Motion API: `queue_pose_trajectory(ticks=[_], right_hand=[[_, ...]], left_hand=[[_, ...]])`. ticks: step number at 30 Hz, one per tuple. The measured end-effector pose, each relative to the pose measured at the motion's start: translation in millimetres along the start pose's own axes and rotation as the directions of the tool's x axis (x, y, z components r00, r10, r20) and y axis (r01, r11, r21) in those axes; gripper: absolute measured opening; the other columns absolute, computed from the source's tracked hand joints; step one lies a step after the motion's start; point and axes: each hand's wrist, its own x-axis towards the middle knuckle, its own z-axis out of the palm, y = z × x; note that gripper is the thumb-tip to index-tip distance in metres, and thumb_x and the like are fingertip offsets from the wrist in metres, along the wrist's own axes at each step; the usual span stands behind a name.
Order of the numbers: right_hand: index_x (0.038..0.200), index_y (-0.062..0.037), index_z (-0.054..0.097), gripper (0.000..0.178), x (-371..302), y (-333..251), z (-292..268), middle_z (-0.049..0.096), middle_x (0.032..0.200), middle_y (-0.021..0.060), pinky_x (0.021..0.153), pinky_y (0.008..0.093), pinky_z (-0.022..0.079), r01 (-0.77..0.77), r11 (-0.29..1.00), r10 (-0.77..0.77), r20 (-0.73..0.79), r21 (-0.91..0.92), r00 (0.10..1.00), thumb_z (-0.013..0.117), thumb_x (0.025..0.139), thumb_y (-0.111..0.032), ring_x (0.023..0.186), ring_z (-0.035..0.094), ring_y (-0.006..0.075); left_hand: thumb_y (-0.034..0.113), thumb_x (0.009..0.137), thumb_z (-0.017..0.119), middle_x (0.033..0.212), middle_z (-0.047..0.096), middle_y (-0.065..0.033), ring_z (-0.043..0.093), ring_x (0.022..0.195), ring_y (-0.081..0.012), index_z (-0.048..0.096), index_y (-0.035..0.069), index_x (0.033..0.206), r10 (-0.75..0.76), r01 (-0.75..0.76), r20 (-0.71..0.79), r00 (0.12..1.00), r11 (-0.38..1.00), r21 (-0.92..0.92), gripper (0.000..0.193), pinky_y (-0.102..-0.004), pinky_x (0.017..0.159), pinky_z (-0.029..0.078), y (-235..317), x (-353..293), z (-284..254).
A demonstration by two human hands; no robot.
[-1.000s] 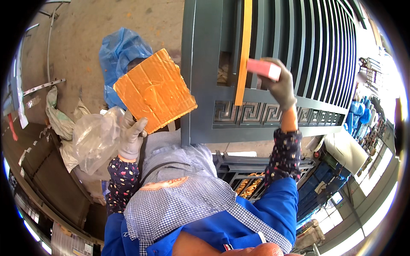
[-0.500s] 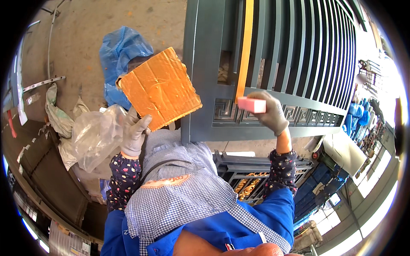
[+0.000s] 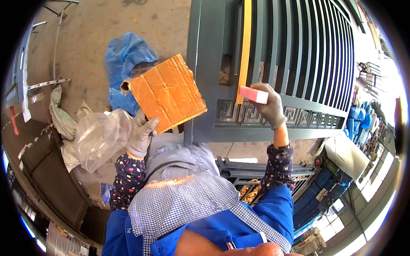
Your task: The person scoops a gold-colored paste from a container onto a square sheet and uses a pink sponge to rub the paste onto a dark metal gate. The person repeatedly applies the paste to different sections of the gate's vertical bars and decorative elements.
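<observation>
My left hand (image 3: 141, 133), in a grey glove, grips the lower left edge of a square cardboard piece (image 3: 168, 94) coated with orange-gold paint. In my gloved right hand (image 3: 270, 106) is a pink and white sponge block (image 3: 255, 95), held between thumb and fingers. Beyond the hands lies a dark grey metal gate (image 3: 204, 85) with long parallel bars. One of its bars (image 3: 244, 47) is golden yellow, and the sponge overlaps that bar's near end. Whether the two touch I cannot tell. Square spiral fretwork (image 3: 252, 115) runs along the gate's near side.
A blue plastic sack (image 3: 121, 59) and a cardboard tube (image 3: 125, 86) lie behind the cardboard. Clear plastic sheeting (image 3: 100, 138) sits left of my left hand. Under my right arm is another dark metal panel with gold ornaments (image 3: 250, 191). A pale roll (image 3: 346, 155) stands at right.
My right hand has moved the sponge slightly away from me along the yellow bar. My left hand still holds the cardboard; the whole view has shifted a little.
</observation>
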Motion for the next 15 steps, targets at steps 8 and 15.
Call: queue_pose_trajectory(ticks=[8,15], right_hand=[[0.107,-0.0078,0.069,0.04,-36.2,6.0,13.2,0.07,0.106,0.0104,0.086,0.0374,0.055,-0.04,0.995,0.063,0.262,-0.094,0.963,0.079,0.069,-0.002,0.099,0.069,0.0316],[0.108,-0.0061,0.068,0.037,1.5,5.0,19.7,0.07,0.105,0.0129,0.084,0.0376,0.055,0.01,0.998,-0.009,0.033,-0.055,0.999,0.078,0.072,-0.004,0.097,0.069,0.0331]], left_hand=[[0.019,0.09,0.074,0.099,0.07,0.0023,0.054,0.061,0.0015,0.058,0.004,0.132,0.013,-0.013,-0.029,1.0,1.0,-0.017,0.047,-0.0125,0.052,0.042,-11.9,-0.1,-6.1],[0.025,0.09,0.075,0.097,0.069,0.0041,0.051,0.06,0.0015,0.06,0.005,0.13,0.033,-0.032,-0.019,0.999,0.998,0.057,0.048,-0.0132,0.052,0.041,-8.5,2.2,-7.3]])
